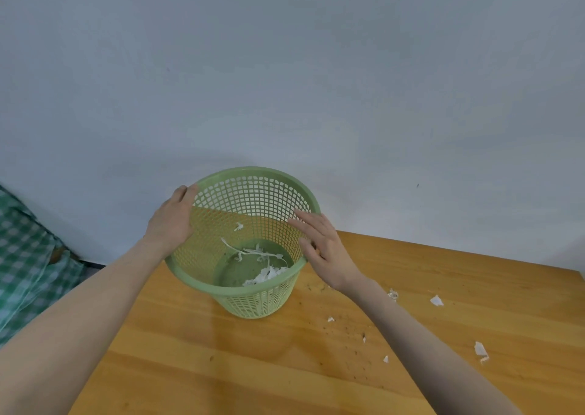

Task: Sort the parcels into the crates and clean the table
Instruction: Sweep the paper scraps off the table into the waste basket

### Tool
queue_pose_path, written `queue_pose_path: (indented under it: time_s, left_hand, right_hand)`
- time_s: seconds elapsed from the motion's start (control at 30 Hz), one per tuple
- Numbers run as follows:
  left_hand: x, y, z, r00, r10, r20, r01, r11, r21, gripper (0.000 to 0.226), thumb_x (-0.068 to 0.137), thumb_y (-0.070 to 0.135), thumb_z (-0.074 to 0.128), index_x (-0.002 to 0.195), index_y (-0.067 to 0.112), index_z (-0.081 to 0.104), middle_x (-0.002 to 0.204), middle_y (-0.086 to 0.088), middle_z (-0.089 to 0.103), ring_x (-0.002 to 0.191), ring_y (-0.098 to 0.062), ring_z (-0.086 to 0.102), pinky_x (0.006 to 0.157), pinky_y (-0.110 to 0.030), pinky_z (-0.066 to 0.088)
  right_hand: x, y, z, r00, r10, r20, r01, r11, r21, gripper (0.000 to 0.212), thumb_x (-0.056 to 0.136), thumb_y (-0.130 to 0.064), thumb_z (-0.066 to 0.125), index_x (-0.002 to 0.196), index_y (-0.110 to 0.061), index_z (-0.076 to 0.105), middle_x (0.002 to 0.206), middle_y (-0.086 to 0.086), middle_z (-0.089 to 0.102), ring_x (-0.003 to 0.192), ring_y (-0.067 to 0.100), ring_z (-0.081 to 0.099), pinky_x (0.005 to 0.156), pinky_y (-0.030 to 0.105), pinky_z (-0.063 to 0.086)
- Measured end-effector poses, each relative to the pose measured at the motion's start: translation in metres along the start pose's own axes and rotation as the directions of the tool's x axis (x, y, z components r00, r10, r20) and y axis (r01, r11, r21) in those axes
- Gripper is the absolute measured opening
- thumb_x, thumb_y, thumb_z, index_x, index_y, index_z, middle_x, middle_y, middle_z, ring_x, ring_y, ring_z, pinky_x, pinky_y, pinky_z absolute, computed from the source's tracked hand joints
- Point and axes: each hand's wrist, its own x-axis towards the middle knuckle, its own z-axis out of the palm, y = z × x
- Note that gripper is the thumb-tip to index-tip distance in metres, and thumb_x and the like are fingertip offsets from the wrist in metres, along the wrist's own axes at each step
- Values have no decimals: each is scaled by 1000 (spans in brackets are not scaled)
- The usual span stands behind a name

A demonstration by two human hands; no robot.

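- Green mesh basket [253, 304] is on the wooden worktop [221, 367], near its far-left corner, mouth towards the person. Can't tell if the base sits flat.
- Left grip [172, 221]: palm flat against the outside of the basket's left wall, thumb up at the rim, fingers fairly straight, not curled round anything.
- Right grip [323, 247]: fingers straight and spread, tips touching the right rim, nothing pinched.
- Inside the basket: white paper shreds [264, 275] on the bottom, 1 bit stuck on the mesh.
- Worktop's left edge runs diagonally under the left forearm; far edge sits close to the pale wall [285, 66].
- Right of the basket: loose white scraps [437, 300] and dark crumbs [348, 329], well apart from each other; bare wood in front of the basket, btwn the 2 arms.
- Green checked cloth [25, 256] beyond the left edge, lower down.
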Motion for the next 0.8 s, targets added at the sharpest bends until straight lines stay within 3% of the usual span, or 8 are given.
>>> queue_pose_path:
  time_s: [0.07, 0.13, 0.23, 0.33, 0.43, 0.53, 0.8]
  left_hand:
    - [0, 0, 0, 1000, -3, 4, 3, 1000, 1, 78, 77, -10, 50, 148, 10, 23, 149, -15, 26, 111, -41, 52, 77, -40, 42]
    - [0, 0, -1, 1000, -5, 8, 5, 1000, 0, 79, 77, -10, 51, 148, 10, 22, 150, -14, 25, 113, -40, 51, 79, -41, 42]
    - [0, 1, -1, 1000, -3, 14, 3, 1000, -2, 79, 77, -9, 52, 148, 10, 21, 150, -14, 24, 113, -40, 50, 80, -40, 42]
    - [-2, 1, -2, 1000, -8, 13, 8, 1000, 8, 79, 77, -9, 52, 148, 10, 22, 149, -14, 25, 114, -40, 50, 80, -41, 42]
    - [-1, 2, -2, 1000, -15, 12, 15, 1000, 10, 78, 77, -9, 52, 147, 10, 23, 148, -13, 26, 113, -40, 50, 76, -40, 41]
    - [-1, 4, -2, 1000, -9, 14, 9, 1000, 7, 80, 77, -9, 51, 148, 11, 22, 149, -13, 25, 114, -39, 50, 77, -39, 41]
    - [-2, 2, -2, 1000, -1, 5, 1, 1000, -1, 81, 76, -10, 53, 148, 10, 22, 147, -14, 28, 111, -39, 51, 78, -42, 43]
  right_hand:
    - [-18, 12, 2, 988, 144, -54, -138, 985, 100, 49, 98, -44, 28, 144, -28, 35, 154, -13, 25, 143, -1, 13, 116, 15, 6]
    - [-41, 35, 7, 930, 357, -89, -347, 932, 110, 49, 101, -39, 32, 148, -26, 28, 157, -11, 18, 145, 4, 11, 117, 22, 11]
    - [-86, 85, 15, 712, 702, 20, -690, 704, -167, 54, 101, -26, 39, 150, -15, 20, 160, 3, 7, 147, 21, 6, 118, 35, 14]
    - [-130, 118, 12, 511, 857, 67, -793, 500, -349, 57, 101, -26, 38, 152, -18, 14, 160, 5, 2, 147, 25, -1, 119, 41, 12]
    - [-154, 130, 1, 405, 908, 110, -813, 413, -411, 55, 100, -29, 35, 151, -25, 16, 160, 1, 1, 147, 26, -1, 117, 43, 13]
    - [-157, 136, -9, 381, 909, 168, -786, 414, -459, 57, 98, -25, 35, 151, -27, 14, 160, -2, 1, 147, 25, -1, 117, 42, 14]
    - [-142, 144, -4, 417, 881, 225, -745, 473, -471, 58, 100, -22, 35, 152, -20, 12, 160, 0, 4, 147, 23, 3, 118, 42, 15]
